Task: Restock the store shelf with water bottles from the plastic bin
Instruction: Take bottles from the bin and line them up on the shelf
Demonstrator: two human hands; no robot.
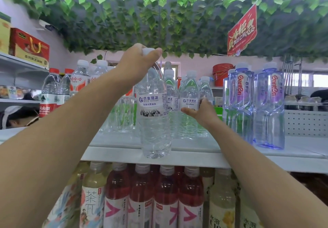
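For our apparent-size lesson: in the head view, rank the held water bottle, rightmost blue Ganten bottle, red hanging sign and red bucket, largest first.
1. held water bottle, helped by being nearest the camera
2. blue Ganten bottle
3. red hanging sign
4. red bucket

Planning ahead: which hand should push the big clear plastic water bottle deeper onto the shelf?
Likely left: the left hand grips the big clear plastic water bottle by its top; the right hand holds a smaller clear bottle.

I read the water bottle (154, 130) as clear, glossy plastic with a smooth label (151, 106); at six o'clock, the shelf (195, 158) looks matt white.
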